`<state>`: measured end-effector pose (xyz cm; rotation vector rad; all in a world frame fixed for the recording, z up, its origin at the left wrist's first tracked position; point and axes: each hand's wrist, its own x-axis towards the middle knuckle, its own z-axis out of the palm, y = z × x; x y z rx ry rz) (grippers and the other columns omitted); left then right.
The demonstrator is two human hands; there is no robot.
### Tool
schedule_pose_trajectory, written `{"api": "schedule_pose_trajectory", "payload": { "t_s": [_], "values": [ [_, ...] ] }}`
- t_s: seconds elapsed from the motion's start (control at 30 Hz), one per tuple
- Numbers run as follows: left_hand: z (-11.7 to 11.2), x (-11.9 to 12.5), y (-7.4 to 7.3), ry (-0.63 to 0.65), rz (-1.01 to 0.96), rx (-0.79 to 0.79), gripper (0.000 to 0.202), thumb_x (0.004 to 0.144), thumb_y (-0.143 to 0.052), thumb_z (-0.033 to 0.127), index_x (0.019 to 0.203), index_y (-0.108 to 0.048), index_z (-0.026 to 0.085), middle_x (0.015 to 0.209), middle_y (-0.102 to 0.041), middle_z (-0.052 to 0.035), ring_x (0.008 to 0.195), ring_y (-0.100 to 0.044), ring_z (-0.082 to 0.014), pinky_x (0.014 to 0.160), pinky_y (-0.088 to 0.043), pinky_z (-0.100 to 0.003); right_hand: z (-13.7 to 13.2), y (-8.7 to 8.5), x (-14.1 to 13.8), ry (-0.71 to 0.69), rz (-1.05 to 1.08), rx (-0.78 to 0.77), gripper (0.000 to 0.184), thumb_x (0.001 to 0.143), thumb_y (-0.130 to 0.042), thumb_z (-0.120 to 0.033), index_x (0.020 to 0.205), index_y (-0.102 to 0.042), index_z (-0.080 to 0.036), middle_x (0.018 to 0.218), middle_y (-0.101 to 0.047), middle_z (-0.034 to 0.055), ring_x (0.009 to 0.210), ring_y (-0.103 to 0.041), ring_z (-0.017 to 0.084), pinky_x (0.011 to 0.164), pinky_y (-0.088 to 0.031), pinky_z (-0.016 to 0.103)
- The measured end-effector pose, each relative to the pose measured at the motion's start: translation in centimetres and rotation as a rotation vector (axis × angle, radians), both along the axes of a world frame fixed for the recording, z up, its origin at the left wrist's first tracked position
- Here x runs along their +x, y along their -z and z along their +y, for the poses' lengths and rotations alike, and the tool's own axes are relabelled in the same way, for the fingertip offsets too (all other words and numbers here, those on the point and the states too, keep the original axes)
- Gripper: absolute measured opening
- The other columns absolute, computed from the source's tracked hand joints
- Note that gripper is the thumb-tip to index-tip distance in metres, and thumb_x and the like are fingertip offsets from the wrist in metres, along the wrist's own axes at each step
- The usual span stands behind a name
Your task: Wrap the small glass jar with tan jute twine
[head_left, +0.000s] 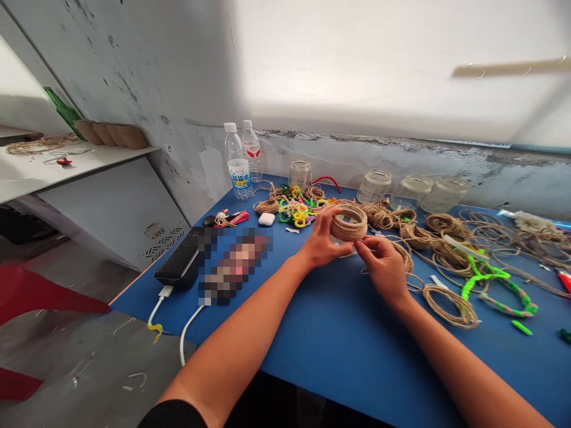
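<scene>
A glass jar (349, 224) with brown twine wound round its neck and upper part is held above the blue table. My left hand (322, 241) grips it from the left, fingers behind and thumb in front, and its mouth tilts toward me. At the jar's right lower side, my right hand (382, 261) has thumb and forefinger pinched together on the twine (404, 252). Loose loops of that twine run off to the right behind the hand. The jar's lower part is mostly hidden.
Glass jars (373, 185) stand along the wall. Twine coils (446, 226) and green pipe cleaners (486, 276) spread over the right of the table (321, 345). Leftward are plastic bottles (238, 166), keys (225, 220), a white earphone case (266, 219) and a black power bank (181, 258) with cables.
</scene>
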<state>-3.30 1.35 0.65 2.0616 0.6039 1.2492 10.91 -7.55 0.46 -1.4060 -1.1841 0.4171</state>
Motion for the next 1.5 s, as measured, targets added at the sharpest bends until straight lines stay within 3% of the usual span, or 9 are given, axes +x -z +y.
{"api": "schedule_pose_trajectory", "payload": {
  "t_s": [0.13, 0.3, 0.47, 0.73, 1.13, 1.5],
  "values": [
    [0.1, 0.0, 0.5, 0.017, -0.057, -0.082, 0.091, 0.063, -0.077, 0.029, 0.137, -0.025, 0.026, 0.147, -0.030, -0.0097, 0.142, -0.029, -0.0244, 0.121, -0.027, -0.043, 0.0, 0.1, 0.0, -0.005, 0.000, 0.002, 0.040, 0.074, -0.068, -0.056, 0.081, -0.067, -0.017, 0.097, -0.066, 0.0090, 0.087, -0.063, 0.021, 0.075, -0.053, 0.034],
    [-0.2, 0.0, 0.3, 0.057, -0.063, -0.170, 0.092, 0.062, -0.079, 0.030, 0.137, -0.025, 0.027, 0.148, -0.028, -0.0097, 0.140, -0.032, -0.0265, 0.120, -0.028, -0.043, 0.1, 0.3, 0.1, 0.011, -0.018, 0.011, 0.042, 0.074, -0.068, -0.058, 0.081, -0.067, -0.017, 0.096, -0.067, 0.0090, 0.088, -0.063, 0.021, 0.076, -0.053, 0.034],
    [-0.2, -0.1, -0.1, 0.076, -0.095, -0.179, 0.090, 0.063, -0.078, 0.031, 0.136, -0.026, 0.027, 0.150, -0.026, -0.0091, 0.142, -0.030, -0.0270, 0.122, -0.025, -0.043, 0.1, 0.2, 0.1, 0.010, -0.013, 0.005, 0.039, 0.074, -0.068, -0.056, 0.080, -0.067, -0.017, 0.096, -0.067, 0.0086, 0.087, -0.063, 0.020, 0.075, -0.053, 0.034],
    [-0.1, -0.2, -0.6, 0.146, -0.122, -0.161, 0.094, 0.063, -0.076, 0.027, 0.138, -0.021, 0.027, 0.146, -0.035, -0.0092, 0.134, -0.043, -0.0223, 0.117, -0.033, -0.038, 0.1, 0.4, 0.1, 0.022, -0.040, 0.011, 0.037, 0.075, -0.068, -0.054, 0.081, -0.068, -0.018, 0.094, -0.066, 0.0072, 0.085, -0.062, 0.019, 0.075, -0.051, 0.033],
    [0.1, -0.1, -0.2, 0.147, -0.099, -0.187, 0.094, 0.064, -0.077, 0.028, 0.140, -0.023, 0.028, 0.155, -0.023, -0.0081, 0.144, -0.030, -0.0262, 0.122, -0.024, -0.041, 0.1, 0.5, 0.2, 0.014, -0.064, 0.003, 0.037, 0.076, -0.068, -0.054, 0.081, -0.067, -0.018, 0.093, -0.065, 0.0067, 0.085, -0.061, 0.019, 0.075, -0.050, 0.034],
    [0.1, -0.2, -0.4, 0.135, -0.105, -0.194, 0.091, 0.064, -0.078, 0.032, 0.139, -0.027, 0.028, 0.152, -0.026, -0.0078, 0.143, -0.030, -0.0267, 0.122, -0.023, -0.042, 0.0, 0.4, 0.2, 0.022, -0.073, 0.008, 0.037, 0.076, -0.067, -0.055, 0.080, -0.068, -0.018, 0.093, -0.065, 0.0070, 0.085, -0.061, 0.019, 0.075, -0.050, 0.033]
  ]
}}
